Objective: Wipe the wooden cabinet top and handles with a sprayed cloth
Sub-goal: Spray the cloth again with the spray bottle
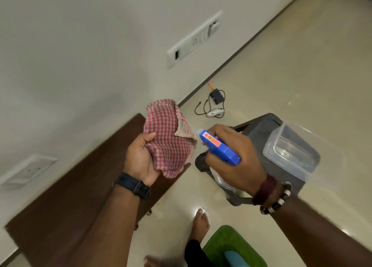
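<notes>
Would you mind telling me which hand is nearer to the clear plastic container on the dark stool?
The right hand, gripping the blue spray bottle, is just left of the clear plastic container. The left hand, holding the red checked cloth, is farther left.

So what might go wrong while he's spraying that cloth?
The spray bottle's nozzle sits close to the checked cloth that the left hand bunches, so mist could miss onto the glossy floor near the bare foot: slippery. The cables lying on the floor might also get wet.
</notes>
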